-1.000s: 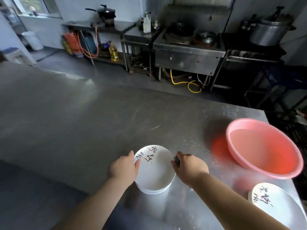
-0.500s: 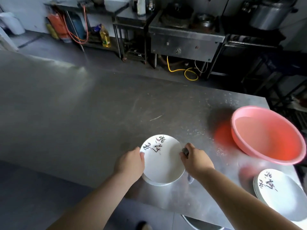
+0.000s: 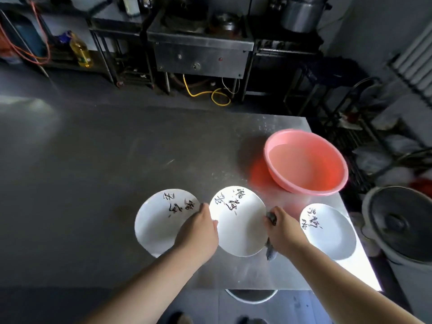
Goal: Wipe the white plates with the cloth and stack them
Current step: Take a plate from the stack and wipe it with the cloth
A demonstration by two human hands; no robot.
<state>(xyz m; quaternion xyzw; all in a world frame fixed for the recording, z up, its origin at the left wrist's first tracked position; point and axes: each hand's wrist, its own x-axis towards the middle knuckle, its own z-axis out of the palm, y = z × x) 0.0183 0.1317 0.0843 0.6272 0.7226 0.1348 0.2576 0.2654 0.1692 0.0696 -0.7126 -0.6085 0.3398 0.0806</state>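
brushed steel table (image 3: 117, 160), glossy white glazed plates (image 3: 238, 230), smooth pink plastic basin (image 3: 336, 160), grey cloth (image 3: 271, 252)

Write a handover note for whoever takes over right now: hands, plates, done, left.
Left hand: grips the left rim of the middle white round plate with black brush writing.
Right hand: holds that plate's right rim and pinches the dark grey cloth.
Left white plate: flat on the steel table, partly under the left hand.
Right white plate: near the table's right edge, below the pink plastic basin.
Done: cannot tell which plates are wiped.
Left: wipe the held plate, wipe any others, stack all.
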